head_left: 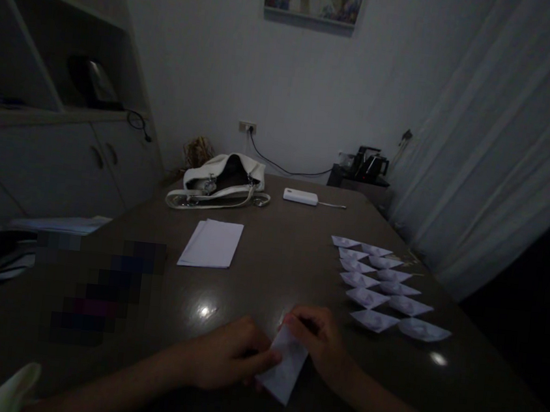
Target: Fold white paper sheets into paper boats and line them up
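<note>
Paper, folded into a small flat piece, is held at the near side of the dark table, between the person's two bare hands. The left hand pinches it along its left side, thumb laid across the upper face; the right hand grips the far end, its thumb and curled fingers closed at the corner. The room is dim, so from where I stand I can't fairly make out how the fingertips sit underneath. Off to the right, near the right hand yet clear of it, twelve paper boats stand in two neat columns running away from the person. Farther up the table, left of centre, plain white sheets lie in a slightly fanned stack. Behind them slumps a white handbag, its mouth gaping, and to its right rests a white device with a strap.
</note>
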A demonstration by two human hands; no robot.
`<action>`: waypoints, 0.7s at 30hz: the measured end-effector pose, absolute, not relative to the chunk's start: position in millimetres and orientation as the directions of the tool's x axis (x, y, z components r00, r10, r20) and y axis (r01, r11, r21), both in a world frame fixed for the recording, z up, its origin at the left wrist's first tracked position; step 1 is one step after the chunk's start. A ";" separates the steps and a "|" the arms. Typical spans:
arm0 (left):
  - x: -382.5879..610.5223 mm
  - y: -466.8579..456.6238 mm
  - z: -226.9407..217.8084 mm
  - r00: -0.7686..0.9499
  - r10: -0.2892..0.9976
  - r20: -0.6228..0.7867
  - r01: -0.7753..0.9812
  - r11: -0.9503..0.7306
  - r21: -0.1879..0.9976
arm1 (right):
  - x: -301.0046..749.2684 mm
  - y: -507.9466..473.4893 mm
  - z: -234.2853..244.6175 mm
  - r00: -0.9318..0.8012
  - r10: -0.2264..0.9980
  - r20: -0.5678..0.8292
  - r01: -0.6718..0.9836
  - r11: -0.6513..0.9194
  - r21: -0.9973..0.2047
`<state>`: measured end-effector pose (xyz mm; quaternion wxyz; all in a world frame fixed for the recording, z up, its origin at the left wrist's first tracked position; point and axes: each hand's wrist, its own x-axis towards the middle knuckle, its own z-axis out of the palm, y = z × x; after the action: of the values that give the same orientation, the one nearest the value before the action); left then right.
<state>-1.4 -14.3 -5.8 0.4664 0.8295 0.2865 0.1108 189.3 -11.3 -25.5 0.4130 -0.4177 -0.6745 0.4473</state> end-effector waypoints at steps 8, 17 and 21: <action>-3.0 -12.2 -2.4 0.680 0.717 -0.154 0.512 -0.314 0.800 | 191.0 -2.1 -28.1 -0.199 0.977 0.083 0.115 0.107 -0.988; -6.8 -4.8 -4.9 0.641 0.766 -0.048 0.545 -0.410 0.732 | 193.3 -2.0 -29.2 -0.148 0.974 0.171 0.212 0.200 -0.957; -8.2 -1.5 -7.2 0.586 0.810 0.000 0.497 -0.359 0.790 | 194.1 -1.3 -30.8 -0.107 0.991 0.083 0.077 0.091 -0.993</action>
<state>-8.2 -1.5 -7.2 0.3916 0.7999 0.4085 0.1997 194.1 -1.3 -30.8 0.4737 -0.4712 -0.5667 0.4821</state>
